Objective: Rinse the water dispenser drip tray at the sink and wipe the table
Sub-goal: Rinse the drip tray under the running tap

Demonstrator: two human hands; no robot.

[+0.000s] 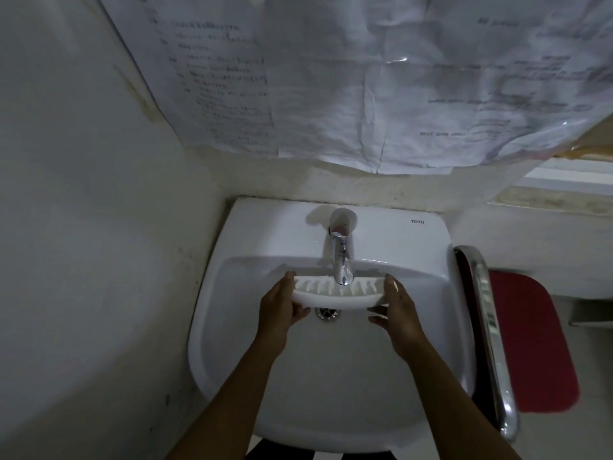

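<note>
You hold the white plastic ridged drip tray by its two ends, left hand and right hand each closed on one end, its long axis crosswise under the chrome tap spout, over the white ceramic sink drain.

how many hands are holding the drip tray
2. The left hand grips the left end of the drip tray, the right hand the right end, under the faucet over the sink.
</note>
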